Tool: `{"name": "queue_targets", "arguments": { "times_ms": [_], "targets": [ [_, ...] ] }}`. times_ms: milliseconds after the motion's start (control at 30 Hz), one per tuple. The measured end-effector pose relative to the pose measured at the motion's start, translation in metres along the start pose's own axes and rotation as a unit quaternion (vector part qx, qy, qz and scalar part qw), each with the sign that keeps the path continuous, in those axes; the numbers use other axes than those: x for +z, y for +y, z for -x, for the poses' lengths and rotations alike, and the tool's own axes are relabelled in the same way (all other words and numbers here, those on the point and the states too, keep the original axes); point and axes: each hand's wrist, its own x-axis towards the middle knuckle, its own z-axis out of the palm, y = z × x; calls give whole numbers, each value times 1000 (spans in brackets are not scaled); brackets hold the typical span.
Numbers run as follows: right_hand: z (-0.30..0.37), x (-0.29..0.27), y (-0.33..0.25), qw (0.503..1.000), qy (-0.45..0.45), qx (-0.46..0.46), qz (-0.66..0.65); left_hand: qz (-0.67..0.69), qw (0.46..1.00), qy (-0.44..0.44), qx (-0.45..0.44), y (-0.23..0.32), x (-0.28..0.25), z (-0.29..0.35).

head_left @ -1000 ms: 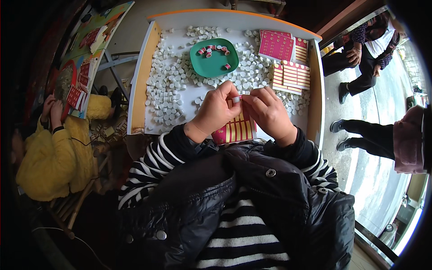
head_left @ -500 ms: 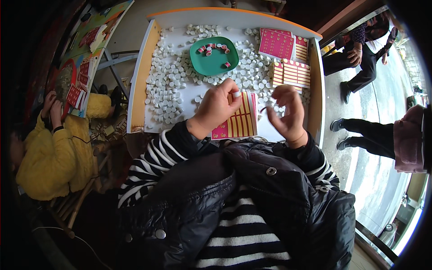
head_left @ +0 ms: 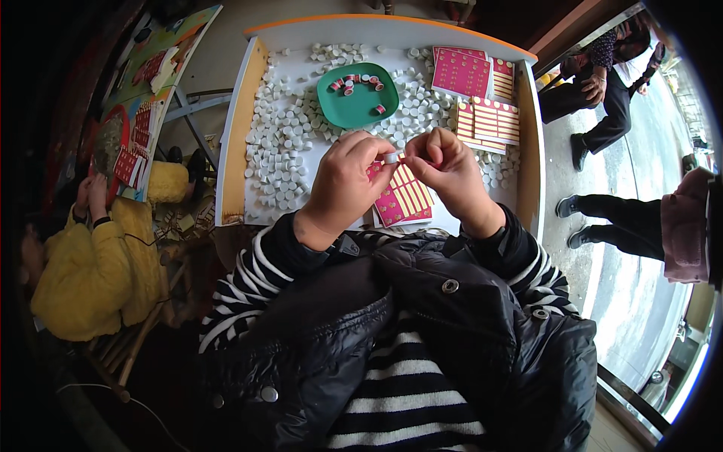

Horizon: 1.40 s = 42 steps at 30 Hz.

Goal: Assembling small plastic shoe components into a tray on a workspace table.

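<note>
My left hand (head_left: 343, 181) pinches a small white cap (head_left: 392, 157) between thumb and fingertips. Right beside it my right hand (head_left: 452, 173) is closed in a pinch on a thin reddish sticker (head_left: 403, 160), its end close to the cap; most of it is hidden by the fingers. Below both hands lies a red and cream sticker sheet (head_left: 403, 202) on top of other sheets. Farther off, a green tray (head_left: 358, 113) carries several caps with red bands around them.
Loose white caps (head_left: 279, 143) cover much of the walled white table (head_left: 260, 215). More sticker sheets (head_left: 461, 71) lie at the far right, with striped sheets (head_left: 489, 120) nearer. On the left, a person in yellow (head_left: 86, 256) sits at another table; other people (head_left: 602, 90) are on the right.
My right hand has come in leftward from apart, its open fingers closing to a pinch by the cap. The left hand has turned slightly, keeping the cap.
</note>
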Motion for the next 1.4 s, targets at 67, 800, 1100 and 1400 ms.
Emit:
{"name": "queue_targets", "arguments": {
  "times_ms": [67, 800, 1100, 1400],
  "targets": [
    [-2, 6, -3, 1000, -1, 3, 0, -17, 1000, 16, 15, 1, -4, 1],
    [-2, 15, 0, 968, -42, 98, -228, 125, 990, 41, 53, 5, -15, 0],
    [-2, 14, -5, 996, -26, -53, -64, -29, 998, 44, 47, -6, -15, -5],
    [0, 16, -6, 995, -20, -20, -93, -12, 993, 32, 112, 2, -25, -4]
  ]
}}
